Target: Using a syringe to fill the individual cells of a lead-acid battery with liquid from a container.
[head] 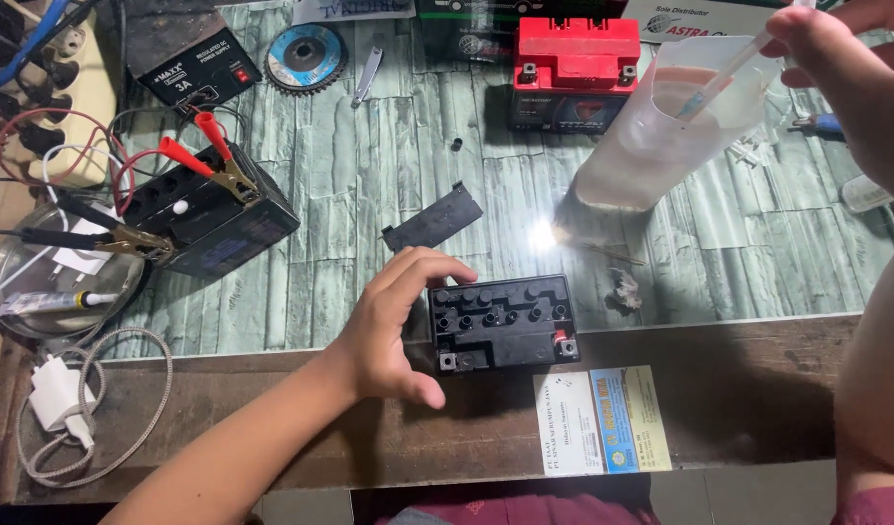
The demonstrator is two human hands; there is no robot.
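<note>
My left hand [394, 326] cups the left side of a small black battery [503, 321] with a row of open cell holes on top, standing at the table's near edge. My right hand [845, 73], at the upper right, pinches a clear plastic dropper [734, 66] whose tip dips into a tall translucent cup [666, 126] holding clear liquid. A black strip-shaped cover [432, 219] lies just behind the battery.
A second black battery [209, 214] sits at left with red and black clamps on it, wired to a black power supply [189, 58]. A red-topped battery [573, 73], a grinding disc [306, 56], a metal bowl [19, 311], a white charger [58, 394] and paper cards [602, 420] lie around.
</note>
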